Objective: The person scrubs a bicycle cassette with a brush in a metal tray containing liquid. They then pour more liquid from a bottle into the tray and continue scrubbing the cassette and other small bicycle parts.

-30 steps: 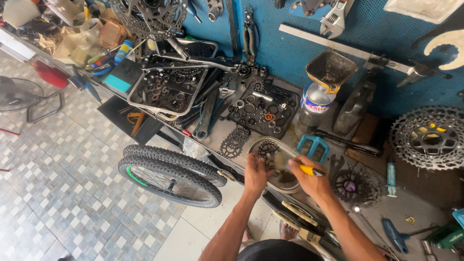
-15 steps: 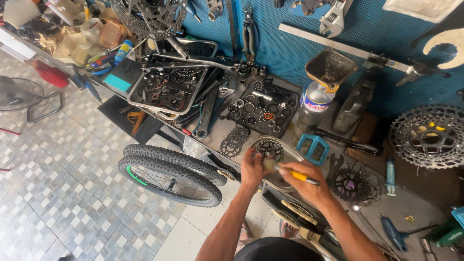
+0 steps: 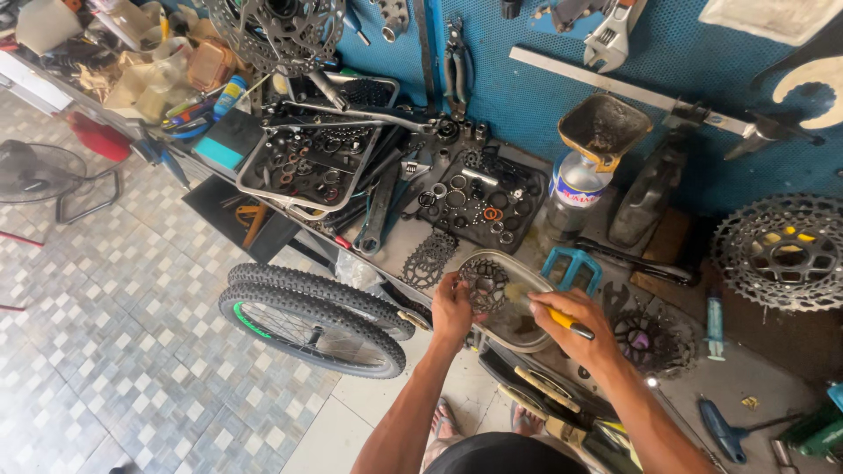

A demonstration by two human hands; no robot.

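Both hands sit a little lower and closer together than a second ago, and the toothed part has come down over the dish. The left hand (image 3: 451,309) pinches the rim of a dark, toothed metal sprocket (image 3: 484,285), fingers curled on its near edge, holding it roughly flat above a shallow oval metal dish (image 3: 527,338) with a pale rim and grimy inside. The right hand (image 3: 575,326) is clenched around a yellow-handled brush (image 3: 571,322); its long axis runs from the black butt at lower right up and left toward the sprocket, the bristle end meeting the teeth. Both forearms reach up from the bottom of the view, elbows bent, wrists angled inward over the dish, which rests at the front edge of the cluttered bench (image 3: 746,395).

Just right of the dish lie a blue platform pedal (image 3: 572,268) and a greasy black cassette of cogs (image 3: 652,341). Farther right rests a large silver cassette (image 3: 783,252). Behind stands a clear plastic bottle topped by a dirty funnel (image 3: 602,132), against a blue pegboard wall (image 3: 527,79). Left of the left hand, two knobby black tyres (image 3: 307,307) lean over a patterned tile floor (image 3: 105,351).
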